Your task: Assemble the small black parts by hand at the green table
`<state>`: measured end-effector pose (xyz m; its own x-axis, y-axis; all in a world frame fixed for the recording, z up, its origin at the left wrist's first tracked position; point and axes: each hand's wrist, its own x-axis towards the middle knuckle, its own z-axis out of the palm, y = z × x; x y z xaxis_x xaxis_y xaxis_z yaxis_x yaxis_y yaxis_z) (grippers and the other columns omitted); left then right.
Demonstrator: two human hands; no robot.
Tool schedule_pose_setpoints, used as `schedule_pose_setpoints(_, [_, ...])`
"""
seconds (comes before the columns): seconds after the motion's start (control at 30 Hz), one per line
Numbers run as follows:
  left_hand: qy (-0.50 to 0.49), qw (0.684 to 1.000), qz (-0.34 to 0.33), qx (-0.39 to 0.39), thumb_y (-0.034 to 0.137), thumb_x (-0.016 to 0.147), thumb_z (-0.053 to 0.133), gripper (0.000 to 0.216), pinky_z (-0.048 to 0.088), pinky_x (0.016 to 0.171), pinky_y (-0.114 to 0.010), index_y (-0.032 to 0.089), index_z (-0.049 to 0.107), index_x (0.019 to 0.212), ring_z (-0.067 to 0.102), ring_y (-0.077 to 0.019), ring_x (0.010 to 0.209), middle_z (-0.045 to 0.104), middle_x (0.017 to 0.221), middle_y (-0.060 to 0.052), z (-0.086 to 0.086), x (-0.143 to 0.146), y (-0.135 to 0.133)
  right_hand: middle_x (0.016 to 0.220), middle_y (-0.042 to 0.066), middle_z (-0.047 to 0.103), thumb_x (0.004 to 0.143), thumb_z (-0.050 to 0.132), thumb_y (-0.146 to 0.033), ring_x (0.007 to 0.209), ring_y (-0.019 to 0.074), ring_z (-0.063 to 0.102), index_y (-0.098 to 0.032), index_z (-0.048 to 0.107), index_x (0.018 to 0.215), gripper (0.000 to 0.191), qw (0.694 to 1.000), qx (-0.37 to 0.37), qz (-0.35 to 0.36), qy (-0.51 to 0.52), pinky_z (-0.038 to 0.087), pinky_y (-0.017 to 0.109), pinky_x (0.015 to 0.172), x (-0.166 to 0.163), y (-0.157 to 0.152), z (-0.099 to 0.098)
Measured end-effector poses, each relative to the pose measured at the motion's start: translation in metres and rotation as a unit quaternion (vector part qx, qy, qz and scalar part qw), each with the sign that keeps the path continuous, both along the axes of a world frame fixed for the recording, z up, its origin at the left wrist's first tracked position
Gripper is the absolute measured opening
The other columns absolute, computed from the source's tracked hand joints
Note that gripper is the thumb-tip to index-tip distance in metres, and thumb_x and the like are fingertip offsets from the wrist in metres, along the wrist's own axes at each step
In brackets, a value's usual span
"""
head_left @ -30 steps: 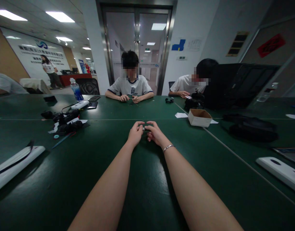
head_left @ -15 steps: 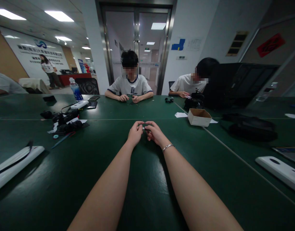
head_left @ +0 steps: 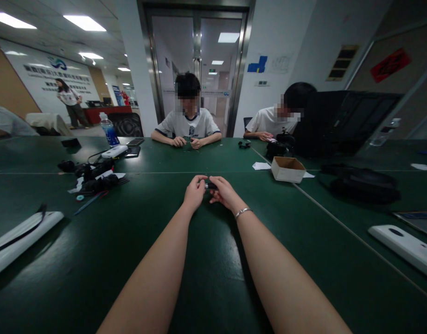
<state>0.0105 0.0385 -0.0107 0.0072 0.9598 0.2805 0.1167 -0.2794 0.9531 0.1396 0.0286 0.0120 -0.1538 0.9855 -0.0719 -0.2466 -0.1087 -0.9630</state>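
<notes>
Slim black-and-silver object [head_left: 211, 186] over the smooth dark-green tabletop [head_left: 213, 260], left of the open-topped pale cardboard box [head_left: 288, 174]. Left hand [head_left: 194, 192] nearly closed, pinching its silver end; right hand [head_left: 226, 191], fingers curled, holds the black end.

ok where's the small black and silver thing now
In the head view, the small black and silver thing is near the centre, between the left hand and right hand, left of the open box.

Open box [head_left: 287, 174] beside white paper [head_left: 261, 165]; blue-labelled bottle [head_left: 110, 131] upright at left; red sign [head_left: 390, 65] upper right
</notes>
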Motion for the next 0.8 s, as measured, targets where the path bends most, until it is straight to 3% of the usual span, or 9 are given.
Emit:
schedule_pose_setpoints(0.13, [-0.008,1.000,-0.011,0.001,0.025,0.088,0.046,0.021,0.032,0.050,-0.018,0.018,0.058,0.104,0.047,-0.0094,0.052,0.050,0.059,0.004,-0.0018,-0.0004,0.0021,0.055,-0.009,0.045,0.082,0.059,-0.018,0.035,0.0065,0.039,-0.023,0.047,0.098,0.021,1.000,0.005,-0.006,0.002,0.054,0.025,0.036,-0.0004,0.0006,-0.0006])
schedule_pose_setpoints(0.3, [-0.020,1.000,-0.014,0.000,0.028,0.087,0.050,0.021,0.033,0.050,-0.018,0.018,0.058,0.103,0.047,-0.0091,0.051,0.050,0.058,0.004,-0.0019,-0.0003,0.0015,0.058,-0.008,0.048,0.085,0.060,-0.026,0.037,0.0070,0.043,-0.022,0.047,0.096,0.018,1.000,-0.002,0.004,-0.002,0.055,0.026,0.038,-0.0004,0.0013,-0.0013])
schedule_pose_setpoints(0.47, [-0.016,1.000,-0.017,-0.001,0.026,0.087,0.051,0.020,0.033,0.051,-0.018,0.018,0.059,0.103,0.046,-0.0089,0.050,0.048,0.056,0.005,-0.0005,-0.0003,-0.0002,0.059,-0.009,0.048,0.081,0.058,-0.015,0.038,0.0068,0.042,-0.023,0.045,0.099,0.023,1.000,0.000,0.005,0.014,0.056,0.027,0.041,0.0017,0.0000,-0.0012])
schedule_pose_setpoints(0.67, [-0.011,1.000,-0.012,-0.006,0.024,0.088,0.048,0.021,0.033,0.049,-0.018,0.017,0.058,0.105,0.046,-0.0089,0.049,0.050,0.057,0.004,-0.0002,-0.0003,0.0004,0.060,-0.007,0.050,0.086,0.059,-0.024,0.039,0.0065,0.043,-0.022,0.047,0.097,0.016,0.999,0.002,0.023,0.023,0.056,0.026,0.043,0.0028,-0.0001,-0.0028])
schedule_pose_setpoints(0.8, [-0.015,1.000,-0.012,-0.013,0.025,0.087,0.051,0.020,0.034,0.050,-0.018,0.017,0.059,0.103,0.047,-0.0094,0.050,0.050,0.057,0.004,0.0016,0.0007,-0.0005,0.061,-0.007,0.052,0.083,0.061,-0.017,0.039,0.0059,0.042,-0.022,0.047,0.099,0.022,0.999,-0.001,0.016,0.028,0.057,0.027,0.045,0.0024,-0.0004,-0.0026])
